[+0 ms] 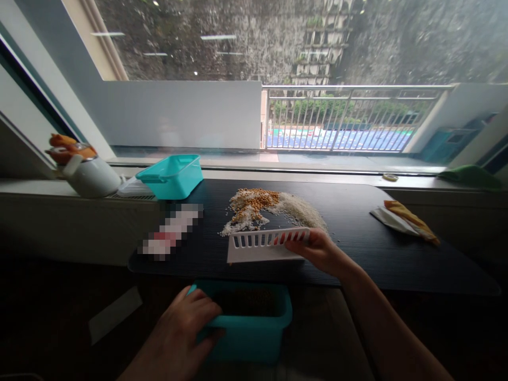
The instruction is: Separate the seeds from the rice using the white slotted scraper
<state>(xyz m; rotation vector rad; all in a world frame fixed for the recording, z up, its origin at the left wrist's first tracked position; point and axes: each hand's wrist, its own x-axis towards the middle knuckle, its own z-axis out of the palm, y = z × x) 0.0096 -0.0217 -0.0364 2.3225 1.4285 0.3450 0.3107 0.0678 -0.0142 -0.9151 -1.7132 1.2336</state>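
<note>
My right hand point(319, 251) grips the right end of a white slotted plastic basket point(254, 255), tilted on its side near the table's front edge. Just beyond it lies a pile of white rice point(305, 211), with yellow-brown beans point(260, 200) heaped at its left and partly mixed in. Below the table edge, my left hand point(188, 323) holds a teal plastic bin point(250, 341) by its left rim, fingers curled over the edge. Dark, grainy contents show inside the bin, too dim to name.
A second teal bin point(184, 180) stands at the table's back left, near a white pot point(93, 177) with an orange figure on top. A blurred-out item point(170, 233) lies front left. Folded cloths or packets point(408, 221) rest at right. Behind the dark table point(349, 206) is a window.
</note>
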